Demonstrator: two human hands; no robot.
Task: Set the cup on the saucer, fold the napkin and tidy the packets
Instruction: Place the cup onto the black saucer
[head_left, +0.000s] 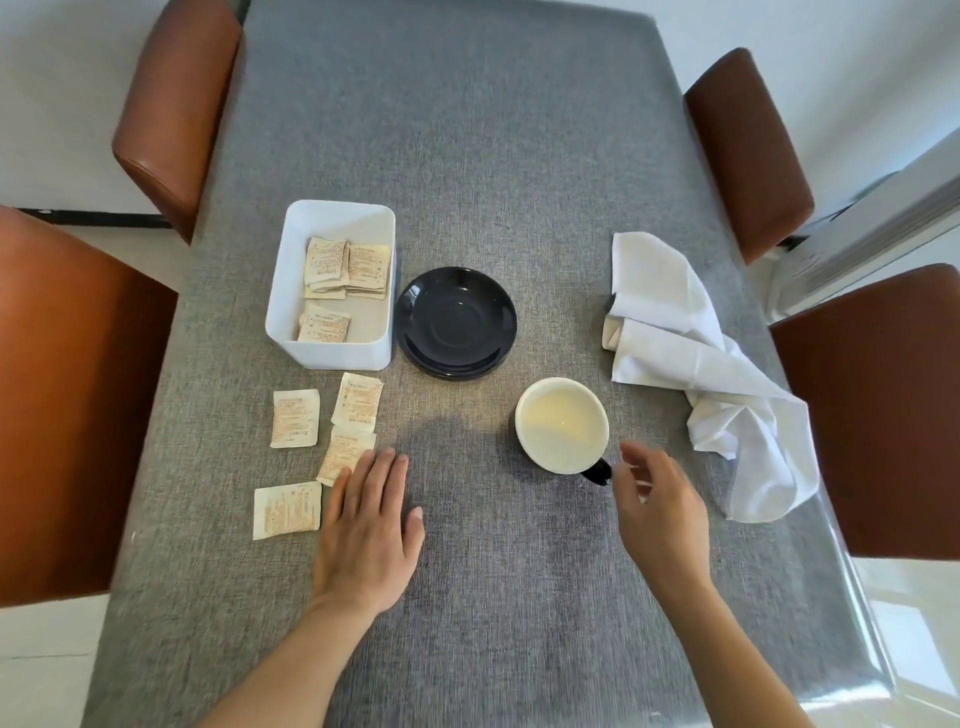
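While the grey desk (519, 156) carries everything, the crumpled napkin (696, 358) lies at three o'clock, the empty saucer (456, 322) centre, the cup (562, 425) at five o'clock of it. Four packets (295, 418) lie loose below the white box (332, 343). Left hand (366, 535) rests flat, holding nothing; right hand (660, 512) hovers half-open at the cup's handle.

On the table (467, 156), the box (332, 349) holding packets (347, 267) sits left of the saucer (456, 322), loose packets (295, 418) before it, the cup (562, 425) right-front, the napkin (696, 358) far right.
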